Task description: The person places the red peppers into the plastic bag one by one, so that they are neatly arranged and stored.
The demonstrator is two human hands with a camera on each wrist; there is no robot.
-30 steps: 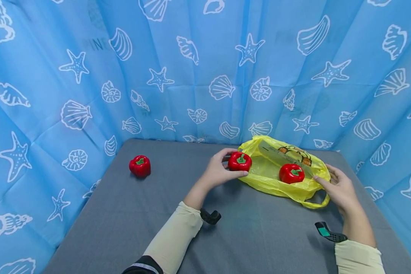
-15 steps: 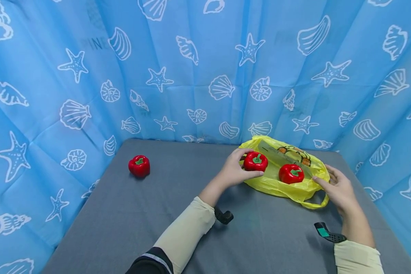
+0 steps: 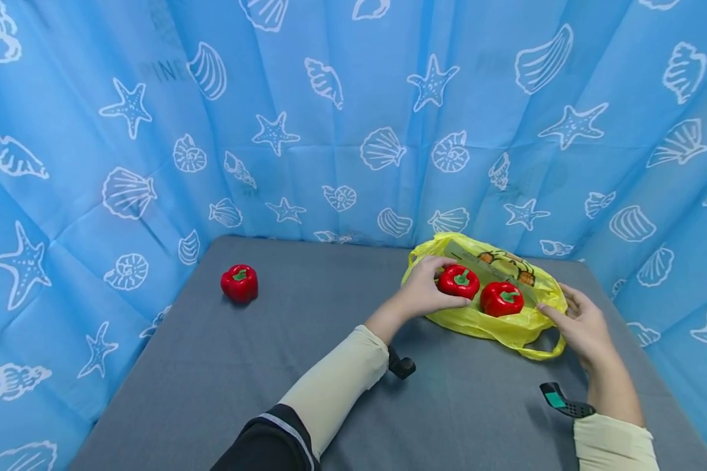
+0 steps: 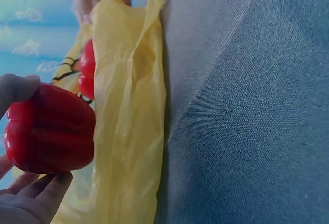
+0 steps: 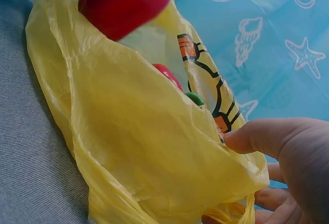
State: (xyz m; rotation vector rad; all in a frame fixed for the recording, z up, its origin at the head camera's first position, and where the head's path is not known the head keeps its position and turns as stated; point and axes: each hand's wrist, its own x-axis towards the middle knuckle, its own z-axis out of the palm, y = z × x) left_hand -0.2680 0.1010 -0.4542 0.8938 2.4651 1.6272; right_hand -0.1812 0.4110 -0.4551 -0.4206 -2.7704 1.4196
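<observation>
My left hand [image 3: 422,289] grips a red bell pepper [image 3: 455,282] with a green stem, thumb on one side and fingers on the other. That pepper is over the mouth of a yellow plastic bag [image 3: 468,323], which lies open on the table. A second red bell pepper [image 3: 497,301] sits inside the bag, mostly hidden by its wall in the right wrist view. At the bag's right end, my right hand [image 3: 586,327] holds the rim, thumb inside and fingers outside. In the left wrist view the held pepper [image 4: 51,131] hangs beside the bag's front wall [image 4: 128,111].
Another red bell pepper [image 3: 239,285] stands at the far left of the grey cloth-covered table [image 3: 306,314]. A loop handle [image 3: 544,353] of the bag lies toward the front right. Behind the table hangs a blue curtain [image 3: 330,131] with white shells and starfish.
My left hand has carried its pepper rightward, from the bag's left edge to over its opening, close to the pepper inside. My right hand has stayed at the rim.
</observation>
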